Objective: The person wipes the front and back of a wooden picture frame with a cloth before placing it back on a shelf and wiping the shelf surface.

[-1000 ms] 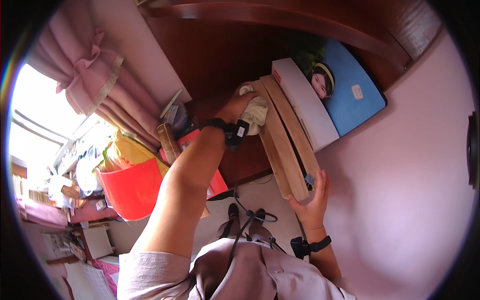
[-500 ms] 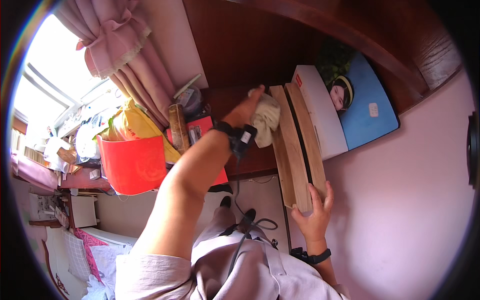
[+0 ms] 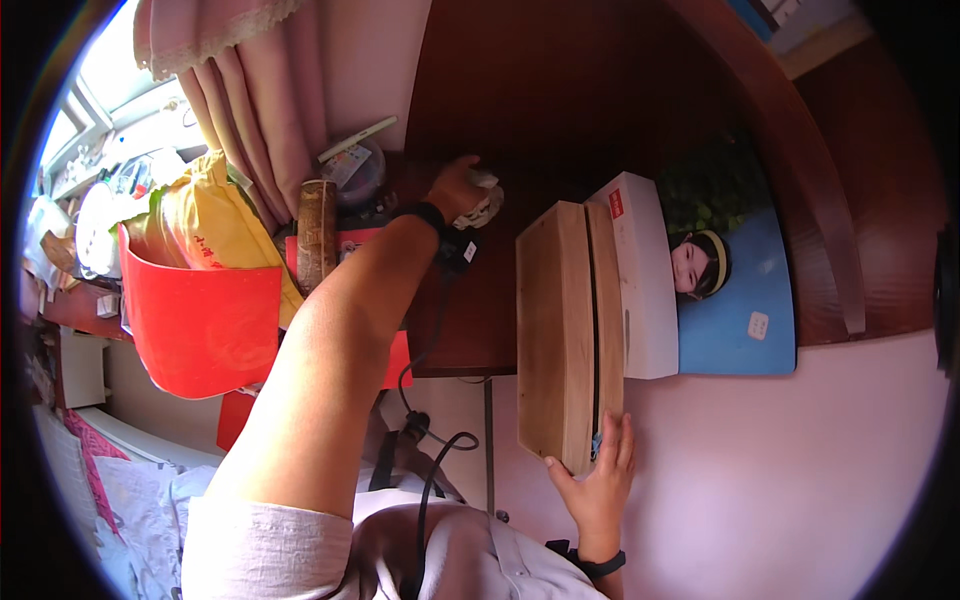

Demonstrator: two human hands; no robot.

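My left hand [image 3: 460, 192] is closed around a crumpled off-white cloth [image 3: 485, 203] above the dark red-brown wooden shelf top [image 3: 475, 320]. My right hand [image 3: 597, 490] holds the near end of a long light-wood box [image 3: 555, 345], thumb on one side and fingers on the other. A dark gap runs lengthwise along the box, and something small and blue shows in it beside my fingers. To the right of the wooden box stands a white box [image 3: 645, 290], touching or nearly touching it. A blue panel with a printed portrait [image 3: 735, 330] stands beyond that.
On the left are a red container [image 3: 200, 330] with a yellow bag [image 3: 215, 215], a brown cylinder [image 3: 317, 235] and a clear round tub [image 3: 357, 172]. A pink curtain [image 3: 265, 130] hangs behind them. A black cable [image 3: 435, 450] trails from my left wrist. A pink wall [image 3: 740, 480] is at right.
My left hand has carried the cloth away from the wooden box, leftward over the shelf. The wooden box has turned more upright in view, still in my right hand. The whole view has shifted.
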